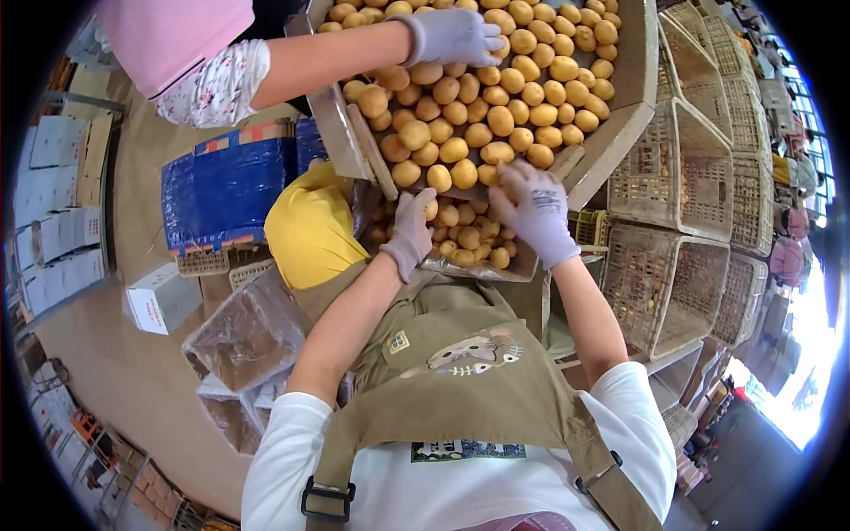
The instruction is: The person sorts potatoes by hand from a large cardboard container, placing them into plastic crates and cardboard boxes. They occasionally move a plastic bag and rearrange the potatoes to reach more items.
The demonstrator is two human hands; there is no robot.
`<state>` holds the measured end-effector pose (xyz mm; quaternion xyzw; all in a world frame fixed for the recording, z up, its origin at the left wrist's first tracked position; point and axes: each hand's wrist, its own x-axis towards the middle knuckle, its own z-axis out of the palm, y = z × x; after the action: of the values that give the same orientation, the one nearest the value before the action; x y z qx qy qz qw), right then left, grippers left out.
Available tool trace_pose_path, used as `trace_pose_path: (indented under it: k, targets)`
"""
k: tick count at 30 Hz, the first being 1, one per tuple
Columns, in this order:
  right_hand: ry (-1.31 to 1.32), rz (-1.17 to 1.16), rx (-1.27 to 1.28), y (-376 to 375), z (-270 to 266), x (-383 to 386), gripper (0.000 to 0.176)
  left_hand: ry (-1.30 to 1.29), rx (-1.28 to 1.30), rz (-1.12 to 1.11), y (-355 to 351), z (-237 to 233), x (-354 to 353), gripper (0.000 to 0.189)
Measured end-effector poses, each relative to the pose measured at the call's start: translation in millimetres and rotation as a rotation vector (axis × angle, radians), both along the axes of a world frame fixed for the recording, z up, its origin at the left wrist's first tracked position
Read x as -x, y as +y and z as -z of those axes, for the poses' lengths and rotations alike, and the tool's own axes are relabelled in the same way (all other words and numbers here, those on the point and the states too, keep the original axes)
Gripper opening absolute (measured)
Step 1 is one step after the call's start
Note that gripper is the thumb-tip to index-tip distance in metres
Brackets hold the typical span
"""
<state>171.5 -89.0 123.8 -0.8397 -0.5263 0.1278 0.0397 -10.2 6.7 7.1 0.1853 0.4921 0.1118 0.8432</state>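
Observation:
Many round yellow-brown fruits lie in a large metal-edged tray. Below its near edge sits a lined box with more of the same fruits. My left hand, in a pale glove, is over the left side of that box, its fingers curled around a fruit. My right hand, gloved too, reaches to the tray's near edge at the right, close to several fruits; its fingertips are blurred, and whether they hold one is unclear.
A co-worker's gloved hand reaches over the tray from the upper left. Stacked plastic crates stand at the right. A blue-covered box, a white carton and plastic-lined boxes are at the left.

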Motion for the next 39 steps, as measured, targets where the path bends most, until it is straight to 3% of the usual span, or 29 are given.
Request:
trace_pose_path:
  k: [1, 3, 4, 5, 6, 8, 9, 12, 14, 16, 17, 18, 20, 21, 22, 24, 25, 32, 34, 39]
  targets:
    - [-0.129, 0.003, -0.201, 4.6, -1.0, 2.3, 0.046, -0.113, -0.219, -0.004, -6.0, 16.6, 3.2, 0.045]
    - [-0.079, -0.107, -0.076, 6.2, 4.6, -3.2, 0.045, -0.172, -0.242, -0.066, -5.4, 32.2, -0.5, 0.051]
    - [-0.052, -0.159, -0.013, 6.9, 8.1, -7.1, 0.044, -0.114, -0.043, -0.124, 1.2, 29.2, -5.6, 0.055]
    - [0.126, -0.010, -0.022, 13.3, 12.3, -16.8, 0.045, -0.091, 0.091, -0.126, 8.4, -9.0, -8.8, 0.077]
    - [0.303, 0.139, -0.026, 18.9, 16.3, -23.5, 0.046, -0.076, 0.161, -0.146, 9.8, -18.7, -11.8, 0.082]
    - [-0.087, 0.038, -0.209, 26.4, 24.5, -11.0, 0.055, -0.114, 0.189, -0.240, 11.5, -37.1, -15.6, 0.082]
    - [-0.078, 0.002, 0.042, 25.4, 25.8, 5.3, 0.064, -0.121, 0.216, -0.257, 10.1, -35.5, -15.7, 0.082]
    - [0.033, -0.170, 0.087, 10.1, 19.6, -4.3, 0.059, -0.131, 0.242, -0.268, 11.8, -28.1, -17.8, 0.081]
    - [0.164, -0.127, 0.150, 10.8, 20.1, -16.4, 0.048, -0.107, 0.198, -0.235, 10.7, -29.4, -16.5, 0.081]
    - [0.077, 0.018, -0.193, 15.3, 16.0, -20.8, 0.044, -0.356, 0.077, -0.212, 9.8, -6.7, -9.8, 0.068]
    - [-0.234, -0.079, -0.145, 17.3, 9.4, -15.2, 0.043, -0.350, 0.004, -0.172, 10.8, 4.6, -9.6, 0.066]
    - [-0.111, -0.156, -0.076, 14.6, 17.6, -23.0, 0.041, -0.337, -0.065, -0.123, 8.1, 15.3, -6.6, 0.065]
    - [0.464, -0.009, 0.038, 27.7, 9.9, -30.1, 0.040, -0.249, 0.061, -0.159, 13.1, -14.2, -6.2, 0.067]
    - [0.401, 0.105, 0.012, 37.1, 1.8, -25.8, 0.039, -0.207, 0.123, -0.183, 14.9, -25.8, -7.2, 0.068]
    - [0.025, 0.011, -0.252, 31.6, 25.1, -27.3, 0.048, -0.265, 0.150, -0.193, 14.2, -25.2, -8.7, 0.072]
    - [-0.117, -0.037, -0.015, 29.4, 32.9, -7.2, 0.058, -0.378, 0.198, -0.219, 14.7, -17.6, -11.4, 0.079]
    - [-0.048, -0.086, 0.141, 26.0, 34.2, -7.9, 0.065, -0.429, 0.222, -0.223, 15.0, -14.8, -10.8, 0.082]
    - [0.047, -0.066, 0.125, 25.0, 36.1, -11.4, 0.063, -0.384, 0.294, -0.307, 15.6, -29.8, -16.0, 0.078]
    - [0.043, -0.071, 0.099, 23.5, 38.4, -11.4, 0.063, -0.427, 0.231, -0.287, 12.3, -21.2, -13.0, 0.083]
    - [0.033, -0.068, 0.082, 23.2, 39.3, -9.5, 0.062, -0.548, 0.367, -0.299, 11.7, 10.8, -12.0, 0.084]
